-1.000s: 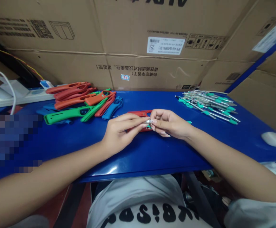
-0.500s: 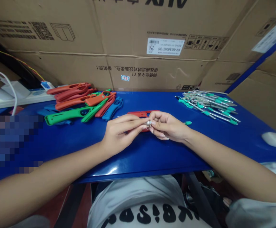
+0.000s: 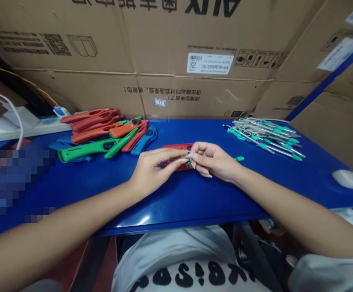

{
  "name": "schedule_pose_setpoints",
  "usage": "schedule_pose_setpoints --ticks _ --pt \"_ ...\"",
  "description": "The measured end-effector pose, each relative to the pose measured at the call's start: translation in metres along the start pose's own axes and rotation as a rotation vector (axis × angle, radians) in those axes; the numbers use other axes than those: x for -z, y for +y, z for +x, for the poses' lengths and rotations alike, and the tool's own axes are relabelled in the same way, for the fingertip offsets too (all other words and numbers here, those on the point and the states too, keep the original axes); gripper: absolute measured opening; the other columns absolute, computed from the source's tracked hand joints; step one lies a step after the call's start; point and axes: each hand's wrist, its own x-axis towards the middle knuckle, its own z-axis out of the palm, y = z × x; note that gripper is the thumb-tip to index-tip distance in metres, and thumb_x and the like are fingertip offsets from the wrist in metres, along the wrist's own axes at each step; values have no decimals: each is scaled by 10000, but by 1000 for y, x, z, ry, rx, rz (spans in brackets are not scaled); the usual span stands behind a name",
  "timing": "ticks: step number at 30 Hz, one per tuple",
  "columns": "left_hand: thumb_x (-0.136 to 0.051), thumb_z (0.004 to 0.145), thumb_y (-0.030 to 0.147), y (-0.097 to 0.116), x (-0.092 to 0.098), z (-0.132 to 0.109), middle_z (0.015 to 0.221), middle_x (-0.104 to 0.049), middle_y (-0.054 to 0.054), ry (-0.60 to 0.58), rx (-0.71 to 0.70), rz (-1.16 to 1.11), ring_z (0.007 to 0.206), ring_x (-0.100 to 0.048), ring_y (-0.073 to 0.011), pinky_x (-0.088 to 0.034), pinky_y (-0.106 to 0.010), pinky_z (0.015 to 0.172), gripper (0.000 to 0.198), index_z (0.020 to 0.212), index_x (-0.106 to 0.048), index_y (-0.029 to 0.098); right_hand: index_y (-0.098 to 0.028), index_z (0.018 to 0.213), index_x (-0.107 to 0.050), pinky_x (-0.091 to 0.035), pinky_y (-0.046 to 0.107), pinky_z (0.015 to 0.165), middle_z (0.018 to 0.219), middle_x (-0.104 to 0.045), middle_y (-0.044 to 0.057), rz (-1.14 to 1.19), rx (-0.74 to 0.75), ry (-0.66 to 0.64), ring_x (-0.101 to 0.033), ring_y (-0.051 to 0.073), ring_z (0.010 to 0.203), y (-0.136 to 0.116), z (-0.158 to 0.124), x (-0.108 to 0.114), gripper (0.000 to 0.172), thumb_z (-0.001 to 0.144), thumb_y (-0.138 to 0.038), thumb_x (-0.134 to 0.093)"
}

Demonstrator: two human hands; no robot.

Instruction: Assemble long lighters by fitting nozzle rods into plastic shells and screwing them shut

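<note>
My left hand (image 3: 152, 172) and my right hand (image 3: 214, 161) meet over the middle of the blue table (image 3: 188, 198). Both pinch a small silver metal part (image 3: 189, 156) between their fingertips. A thin metal rod with a teal tip (image 3: 239, 159) sticks out to the right from under my right hand. Just behind the fingers lies a red plastic handle (image 3: 178, 147), partly hidden by both hands.
A pile of red, orange, green and blue plastic handles (image 3: 103, 134) lies at the back left. A heap of metal rods with teal tips (image 3: 264, 133) lies at the back right. Cardboard boxes (image 3: 176, 61) wall the back. A white power strip (image 3: 21, 127) sits far left.
The hands stay pinched together at the same spot; the fingers have shifted slightly on the small metal part. The view has tilted a little.
</note>
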Motion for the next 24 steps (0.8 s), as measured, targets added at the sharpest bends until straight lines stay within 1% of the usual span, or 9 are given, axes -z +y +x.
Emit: schedule_pose_setpoints --ticks 2,4,7,10,13,16,19,24 --pt "-752 882 196 0 0 -1 1023 -808 -56 3 8 7 885 -779 -170 -598 -213 835 165 1039 -802 191 -160 851 -566 -352 153 352 699 -659 -35 -48 20 19 -451 22 391 0 0 0 331 857 -418 -775" --pt "-761 875 203 0 0 -3 1012 -809 -55 6 1 11 857 -781 -171 -601 -209 797 167 1036 -804 194 -162 852 -560 -353 154 354 693 -657 -33 -75 25 28 -453 24 390 0 -1 -1 338 858 -425 -772" --pt "-776 865 217 -1 0 -4 974 -813 -46 5 -16 9 808 -780 -167 -602 -211 754 159 1019 -808 199 -159 852 -563 -355 156 356 669 -644 -38 -88 16 25 -446 25 386 1 -1 0 339 859 -428 -769" --pt "-790 850 215 -1 1 -2 955 -815 -47 15 3 -15 807 -778 -165 -600 -206 747 151 997 -810 190 -160 853 -573 -380 170 358 670 -643 -35 -101 17 27 -454 35 392 0 -1 1 344 854 -443 -769" --pt "-800 839 209 0 1 -1 955 -814 -50 9 18 -36 815 -774 -163 -597 -206 751 149 985 -808 183 -172 869 -576 -403 179 378 570 -585 -62 -148 35 53 -452 52 389 -1 -1 1 338 863 -459 -753" --pt "-794 846 207 2 2 0 965 -813 -48 -20 -20 -46 815 -768 -159 -592 -213 759 161 1006 -799 189 -177 883 -585 -394 177 388 490 -522 -82 -201 58 80 -444 65 387 -3 -1 2 329 877 -470 -733" --pt "-782 857 193 4 2 -1 979 -810 -50 -27 -67 -37 828 -763 -151 -586 -210 773 172 1028 -782 179 -167 830 -598 -389 184 394 508 -539 -63 -245 62 74 -449 64 394 -4 -2 2 343 880 -482 -723" --pt "-776 867 206 6 2 -2 986 -804 -46 0 -75 -25 849 -764 -143 -598 -203 811 151 1010 -749 164 -153 773 -608 -389 191 411 593 -582 -31 -244 91 41 -478 60 426 -5 -3 2 366 887 -485 -710"
